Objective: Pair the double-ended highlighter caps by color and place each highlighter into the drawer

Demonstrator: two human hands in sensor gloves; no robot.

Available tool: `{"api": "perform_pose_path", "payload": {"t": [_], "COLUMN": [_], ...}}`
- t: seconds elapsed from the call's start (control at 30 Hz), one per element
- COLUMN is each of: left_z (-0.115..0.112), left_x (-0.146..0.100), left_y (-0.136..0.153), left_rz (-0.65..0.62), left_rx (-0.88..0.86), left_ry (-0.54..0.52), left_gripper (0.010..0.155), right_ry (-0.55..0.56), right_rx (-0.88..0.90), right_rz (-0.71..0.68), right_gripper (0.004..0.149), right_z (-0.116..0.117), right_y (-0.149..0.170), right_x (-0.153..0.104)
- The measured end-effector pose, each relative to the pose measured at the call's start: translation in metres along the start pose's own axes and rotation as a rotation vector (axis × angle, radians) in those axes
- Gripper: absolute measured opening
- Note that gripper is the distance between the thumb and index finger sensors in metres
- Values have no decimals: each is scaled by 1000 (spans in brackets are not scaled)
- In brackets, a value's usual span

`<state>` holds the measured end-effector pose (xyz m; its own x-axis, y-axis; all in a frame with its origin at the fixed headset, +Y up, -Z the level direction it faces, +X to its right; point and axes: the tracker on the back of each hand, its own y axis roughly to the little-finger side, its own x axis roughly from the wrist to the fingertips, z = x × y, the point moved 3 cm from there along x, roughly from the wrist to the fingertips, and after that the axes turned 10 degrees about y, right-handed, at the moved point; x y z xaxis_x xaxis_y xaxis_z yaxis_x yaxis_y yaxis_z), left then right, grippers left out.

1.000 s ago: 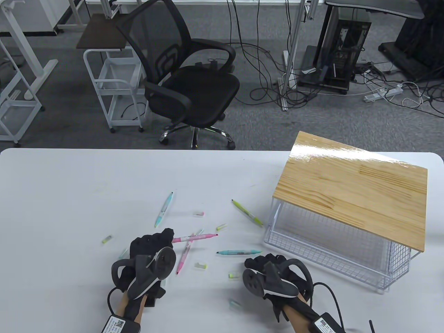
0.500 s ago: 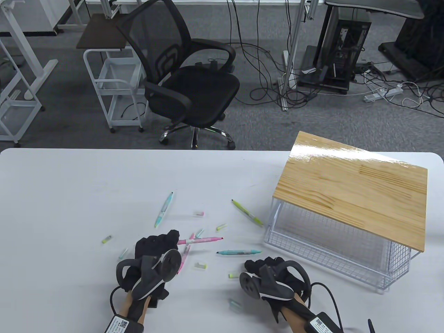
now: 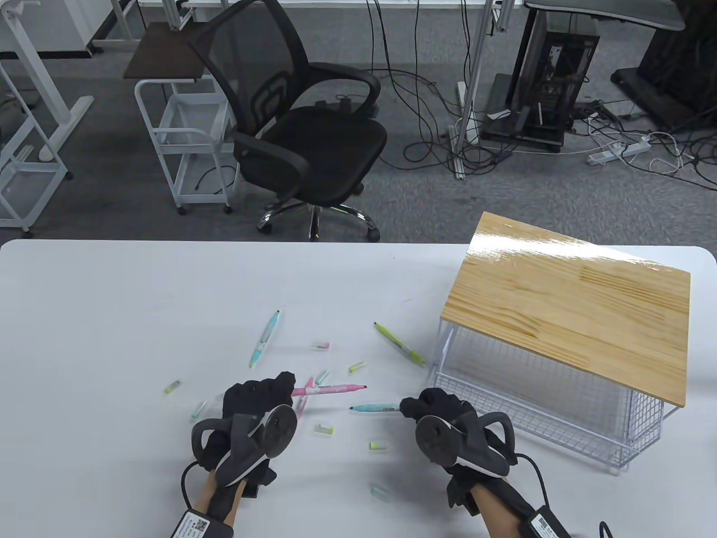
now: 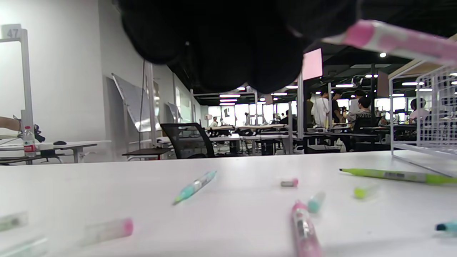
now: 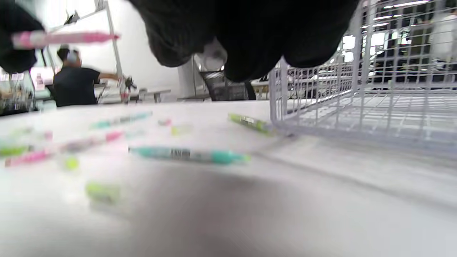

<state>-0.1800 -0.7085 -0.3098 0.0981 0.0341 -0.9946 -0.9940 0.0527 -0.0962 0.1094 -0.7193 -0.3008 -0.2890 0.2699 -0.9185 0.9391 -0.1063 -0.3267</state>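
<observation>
- Pink double-ended highlighter (image 3: 330,388) is pinched at its left end by the black-gloved left hand (image 3: 255,403), lower centre of the table view; it is lifted clear of the white table (image 3: 112,291), long axis near horizontal, uncapped tip pointing frame-right.
- Teal double-ended highlighter (image 3: 374,407) lies flat on the table, long axis left-right, just below the pink one.
- Black-gloved right hand (image 3: 442,412) sits at the teal highlighter's right end. Fingers are curled, but actual contact cannot be told; the right wrist view is blurred, with the pen seen lying under the fingers.
- Right hand is clearly the nearer hand to the teal pen; a grasp is judged to be next.
- White wire-mesh drawer with wooden top (image 3: 560,386) stands just right of the right hand, open side facing it.
- Small loose caps (image 3: 324,429) are scattered between the hands.
</observation>
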Motion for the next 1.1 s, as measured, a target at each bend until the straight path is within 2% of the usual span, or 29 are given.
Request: {"api": "perform_pose_path", "payload": {"t": [0.27,0.57,0.73,1.1], "left_z": [4,7,8,8], "left_x": [-4,-9,-12,-13], "left_y": [-16,-33,-42,-47], "left_rz": [-54,-115,-146,-165], "left_rx": [5,15,17,5], "left_ry": [-13,-18,-22,-20], "left_gripper": [48,48,48,48], "right_ry": [143,230,223,116], "right_rx": [224,382,465,463], "right_rz": [138,260,292,254], "right_gripper": [45,45,45,44], "right_z": [-22,-25,-20,-5], "right_y": [25,40,41,32], "right_x": [-2,-6,-6,-5]}}
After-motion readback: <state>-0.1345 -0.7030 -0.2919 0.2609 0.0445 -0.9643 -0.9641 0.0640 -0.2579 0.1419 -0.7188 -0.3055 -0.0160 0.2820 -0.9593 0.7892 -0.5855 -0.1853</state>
